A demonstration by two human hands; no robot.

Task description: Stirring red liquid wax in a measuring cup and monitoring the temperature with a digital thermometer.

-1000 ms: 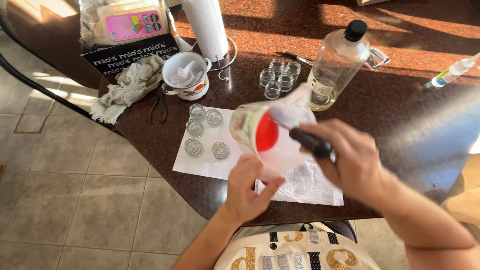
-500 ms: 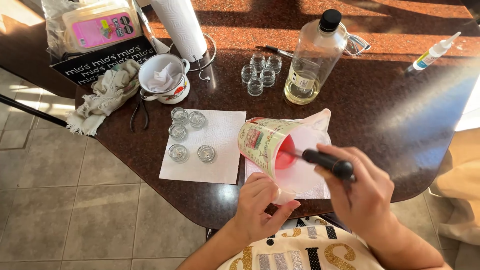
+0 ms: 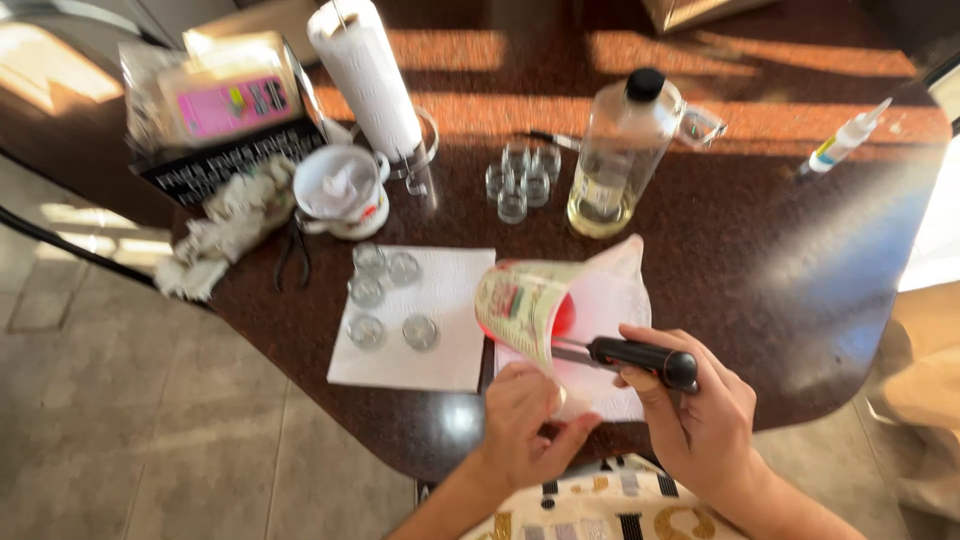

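Two hands on one tilted cup, lower centre of frame. Left hand (image 3: pixel 528 425) fingers pinch the cup's base area, apparently through a bit of white paper; the exact contact is hidden. Right hand (image 3: pixel 700 415) fingers are clenched around the black handle of a tool (image 3: pixel 640 358); its metal end goes into the mouth of the patterned cup (image 3: pixel 520 300).

Cup is tipped on its side with the mouth facing right, red material (image 3: pixel 562 315) visible inside, held over a white paper towel (image 3: pixel 612 300) on the surface (image 3: pixel 760 250).

Risks as I read them:
- The left grip is small and low on the cup. If the tool levers hard, the cup can twist out and roll.
- If the red stuff is loose or liquid, the tilt lets it run over the lip. The towel under it is narrow and sits near the surface edge, so overflow reaches the dark top or the person's lap.
- The tool tip is pointed roughly toward the left palm side. A slip inside the cup could drive it through to the fingers.

Further out: five small glass cups (image 3: pixel 385 300) sit on a second paper towel (image 3: pixel 440 330) just to the left, close enough to get knocked by a sideways jerk. The clear bottle (image 3: pixel 615 160) with yellowish liquid stands behind the cup, upper centre, cap on, so an elbow nudge tips it but likely no spill. Blur hides finer detail.
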